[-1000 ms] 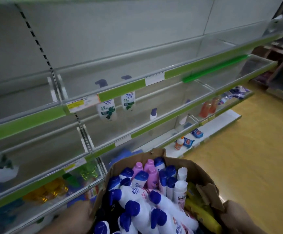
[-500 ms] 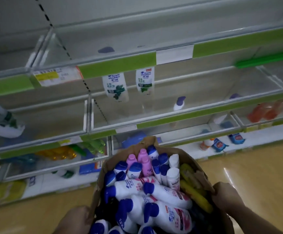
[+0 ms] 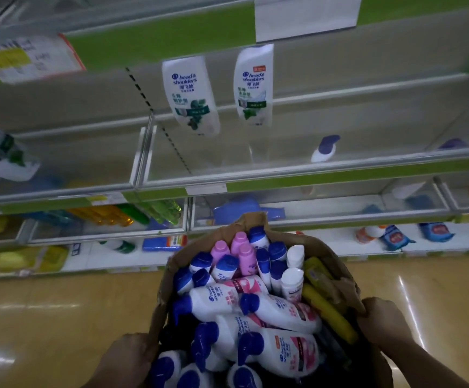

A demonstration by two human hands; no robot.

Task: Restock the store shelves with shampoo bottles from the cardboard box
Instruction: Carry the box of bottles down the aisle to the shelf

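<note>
cardboard box [image 3: 159,309] now nearer shelves [image 3: 339,181] | packed, white blue-capped shampoo bottles [image 3: 286,313] | left hand [image 3: 128,357], right hand [image 3: 381,317] grip rim

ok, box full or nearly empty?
Full. Bottles crowd the cardboard box to its rim: white ones lie piled on top, pink bottles stand upright at the far end.

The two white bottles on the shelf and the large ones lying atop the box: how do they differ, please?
The shelf bottles stand upright on the shelf; the box bottles lie on their sides in the cardboard box. The shelf bottles' labels are green, the box bottles' pink. The shelf bottles' tops are hidden behind the green strip; the box bottles show blue caps. Both are white with the same logo.
</note>
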